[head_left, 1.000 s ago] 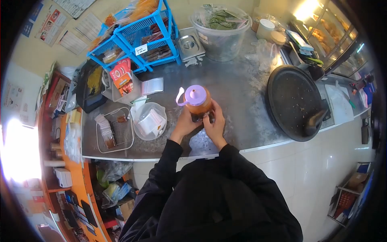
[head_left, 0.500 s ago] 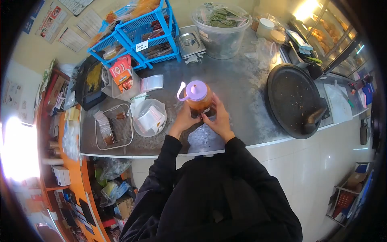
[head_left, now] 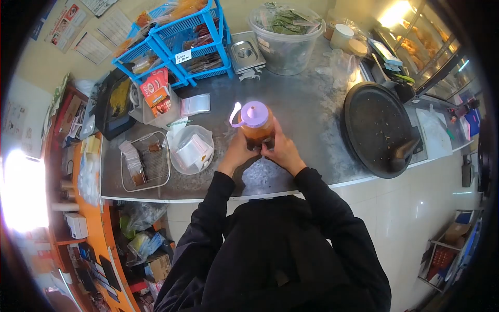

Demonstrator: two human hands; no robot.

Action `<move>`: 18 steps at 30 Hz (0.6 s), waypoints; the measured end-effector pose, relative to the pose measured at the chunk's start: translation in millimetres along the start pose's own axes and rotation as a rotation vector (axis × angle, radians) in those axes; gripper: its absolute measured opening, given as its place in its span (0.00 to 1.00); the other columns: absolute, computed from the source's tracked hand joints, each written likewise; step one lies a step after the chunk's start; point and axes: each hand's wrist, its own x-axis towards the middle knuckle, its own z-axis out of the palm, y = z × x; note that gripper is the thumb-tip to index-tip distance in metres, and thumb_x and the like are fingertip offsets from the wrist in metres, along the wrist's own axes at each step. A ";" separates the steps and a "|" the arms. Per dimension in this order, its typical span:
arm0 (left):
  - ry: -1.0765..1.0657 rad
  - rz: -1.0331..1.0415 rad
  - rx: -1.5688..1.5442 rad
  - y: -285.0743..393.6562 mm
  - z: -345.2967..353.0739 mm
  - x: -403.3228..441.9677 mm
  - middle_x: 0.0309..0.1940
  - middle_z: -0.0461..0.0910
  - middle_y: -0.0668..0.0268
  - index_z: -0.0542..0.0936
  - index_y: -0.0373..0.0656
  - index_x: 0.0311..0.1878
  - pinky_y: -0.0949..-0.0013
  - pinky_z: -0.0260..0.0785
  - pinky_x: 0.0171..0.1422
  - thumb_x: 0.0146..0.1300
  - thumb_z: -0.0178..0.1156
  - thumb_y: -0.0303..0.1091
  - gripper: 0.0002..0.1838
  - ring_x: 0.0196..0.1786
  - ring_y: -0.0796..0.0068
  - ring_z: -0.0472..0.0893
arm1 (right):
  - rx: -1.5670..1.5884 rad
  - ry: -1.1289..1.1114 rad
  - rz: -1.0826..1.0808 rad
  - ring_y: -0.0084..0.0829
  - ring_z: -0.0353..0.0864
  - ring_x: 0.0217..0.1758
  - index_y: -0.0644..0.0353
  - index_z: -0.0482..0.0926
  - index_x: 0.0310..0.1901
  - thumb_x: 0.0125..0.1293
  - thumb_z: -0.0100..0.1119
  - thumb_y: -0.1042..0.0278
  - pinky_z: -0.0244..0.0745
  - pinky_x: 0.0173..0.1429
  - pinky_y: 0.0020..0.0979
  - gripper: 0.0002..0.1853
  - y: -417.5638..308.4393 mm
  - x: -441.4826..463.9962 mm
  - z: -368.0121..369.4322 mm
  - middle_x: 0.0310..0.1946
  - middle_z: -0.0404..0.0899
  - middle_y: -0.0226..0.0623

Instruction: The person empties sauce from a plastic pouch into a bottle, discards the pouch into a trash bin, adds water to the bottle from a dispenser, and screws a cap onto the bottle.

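Observation:
Both of my hands are wrapped round a squeeze bottle (head_left: 257, 127) with a lilac lid, a pointed nozzle and a loose cap strap sticking out to the left. Orange-brown contents show through its clear wall. My left hand (head_left: 240, 152) grips the left side, and my right hand (head_left: 284, 151) grips the right side, with the thumbs close together at the front. The bottle is upright over the dark metal counter (head_left: 312, 125); whether its base touches the counter is hidden. Left of my left hand stands a clear round tub (head_left: 209, 136) holding small plastic bags.
A wire basket (head_left: 169, 179) with sachets lies at the left. Blue stacked crates (head_left: 182, 44), a lidded metal container (head_left: 244, 54) and a large clear bucket (head_left: 286, 54) of leaves line the back. A round black stone slab with a pestle (head_left: 377, 127) occupies the right.
The bottle and my hands stay almost in place, shifting very slightly. My grip on the bottle is unchanged, and the camera view has moved a little.

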 end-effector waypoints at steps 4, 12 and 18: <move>-0.010 -0.047 0.013 -7.2 1.8 1.1 0.56 0.78 0.46 0.60 0.37 0.69 0.56 0.74 0.58 0.44 0.78 0.34 0.50 0.57 0.48 0.80 | -0.032 0.042 -0.029 0.57 0.84 0.46 0.64 0.49 0.76 0.56 0.68 0.67 0.83 0.47 0.47 0.50 -8.1 -0.8 0.5 0.58 0.76 0.59; 0.016 -0.018 0.043 -1.3 -2.1 0.4 0.55 0.78 0.46 0.59 0.38 0.70 0.55 0.74 0.60 0.41 0.78 0.30 0.53 0.58 0.46 0.80 | 0.105 0.012 -0.105 0.54 0.83 0.54 0.57 0.55 0.76 0.55 0.69 0.69 0.80 0.57 0.45 0.47 -8.1 8.0 -29.7 0.56 0.79 0.54; 0.016 0.030 0.052 -5.2 -1.4 2.3 0.56 0.78 0.47 0.57 0.39 0.72 0.55 0.73 0.62 0.42 0.79 0.30 0.54 0.59 0.46 0.80 | -0.006 0.056 -0.066 0.52 0.81 0.57 0.61 0.60 0.73 0.53 0.73 0.65 0.79 0.58 0.42 0.47 -19.6 4.9 -21.4 0.55 0.80 0.52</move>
